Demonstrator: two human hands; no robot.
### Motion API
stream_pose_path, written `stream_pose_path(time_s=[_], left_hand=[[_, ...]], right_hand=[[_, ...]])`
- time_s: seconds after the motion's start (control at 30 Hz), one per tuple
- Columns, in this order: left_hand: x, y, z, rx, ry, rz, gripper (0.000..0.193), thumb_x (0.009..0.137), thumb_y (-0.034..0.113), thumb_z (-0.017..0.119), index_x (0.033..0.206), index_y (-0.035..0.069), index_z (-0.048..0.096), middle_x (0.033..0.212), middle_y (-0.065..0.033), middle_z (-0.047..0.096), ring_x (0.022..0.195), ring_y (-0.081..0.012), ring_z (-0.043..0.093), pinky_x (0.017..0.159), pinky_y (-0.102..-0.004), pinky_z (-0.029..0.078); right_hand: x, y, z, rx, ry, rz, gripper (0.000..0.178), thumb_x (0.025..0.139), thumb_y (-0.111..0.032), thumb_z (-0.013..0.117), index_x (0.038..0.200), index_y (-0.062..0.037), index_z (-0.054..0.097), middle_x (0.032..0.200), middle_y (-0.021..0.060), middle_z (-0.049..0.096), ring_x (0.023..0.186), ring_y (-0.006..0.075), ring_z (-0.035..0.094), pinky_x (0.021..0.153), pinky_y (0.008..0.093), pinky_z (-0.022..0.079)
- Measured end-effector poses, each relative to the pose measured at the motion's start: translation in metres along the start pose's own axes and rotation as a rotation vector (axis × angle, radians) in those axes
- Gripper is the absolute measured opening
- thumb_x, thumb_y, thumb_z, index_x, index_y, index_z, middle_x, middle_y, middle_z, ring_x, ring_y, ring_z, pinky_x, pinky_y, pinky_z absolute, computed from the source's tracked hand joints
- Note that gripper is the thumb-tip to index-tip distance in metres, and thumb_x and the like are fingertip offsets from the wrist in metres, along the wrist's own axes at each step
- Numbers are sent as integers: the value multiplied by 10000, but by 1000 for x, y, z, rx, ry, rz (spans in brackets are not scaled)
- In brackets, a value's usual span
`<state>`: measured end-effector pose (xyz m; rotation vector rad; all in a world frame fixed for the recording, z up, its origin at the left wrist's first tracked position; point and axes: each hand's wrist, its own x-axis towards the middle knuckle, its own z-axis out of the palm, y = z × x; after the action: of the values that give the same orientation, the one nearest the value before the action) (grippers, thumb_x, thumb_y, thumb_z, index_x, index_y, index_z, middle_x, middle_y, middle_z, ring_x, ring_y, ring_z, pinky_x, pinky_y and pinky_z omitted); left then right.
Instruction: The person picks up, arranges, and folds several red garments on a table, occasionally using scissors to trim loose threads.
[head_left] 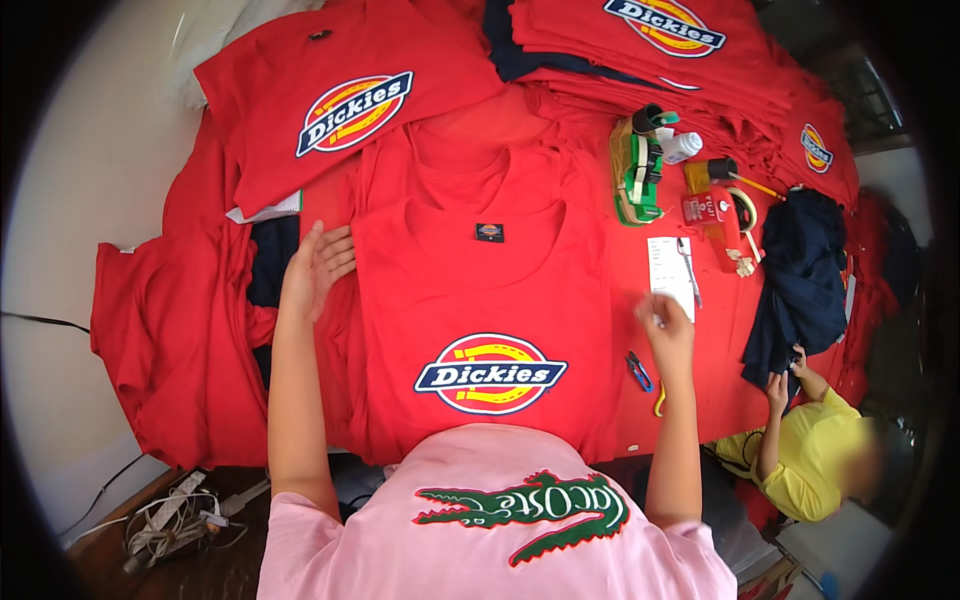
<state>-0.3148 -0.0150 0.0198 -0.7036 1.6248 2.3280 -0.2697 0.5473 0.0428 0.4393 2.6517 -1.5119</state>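
Observation:
A red T-shirt [480, 290] lies flat and folded in front of me, neck opening away, with a dark label inside the collar and a colourful printed emblem. Other red shirts lie beneath and beyond it. My left hand [322, 262] is beside the shirt's left edge, open, its fingers stretched toward the cloth. I cannot tell if they touch it. Right of the shirt, my right hand [668, 322] has curled fingers with the tips close together; anything between them is hidden. It is at the lower end of a white paper slip [668, 268], on which a pen [690, 270] lies.
A green tape dispenser [637, 165], a white bottle [682, 148] and a red tape dispenser [712, 212] stand beyond the paper. Blue thread snips [639, 373] lie near my right forearm. Red shirt stacks [640, 90] fill the back. A person in yellow [800, 455] handles dark cloth [805, 270] at right.

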Motion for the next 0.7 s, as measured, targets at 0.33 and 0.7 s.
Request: stream_pose_path(time_s=[0.33,0.7], left_hand=[[-11,-24,152,234,-90,268,234,1081,152,608,1199,-12,727,1114,-126,784,1010,-181,742,901,-308,577],[84,-74,287,988,-299,1214,296,877,4,690,1165,71,713,1211,-96,716,1051,-265,706,881,-371,555]], right_hand=[[-114,91,-31,-741,96,-303,221,900,-76,773,1099,-9,706,948,158,638,919,367,651,795,455,537],[-13,-34,40,496,173,-119,160,1146,-151,485,1203,-33,578,942,49,629,823,130,583,784,309,515]])
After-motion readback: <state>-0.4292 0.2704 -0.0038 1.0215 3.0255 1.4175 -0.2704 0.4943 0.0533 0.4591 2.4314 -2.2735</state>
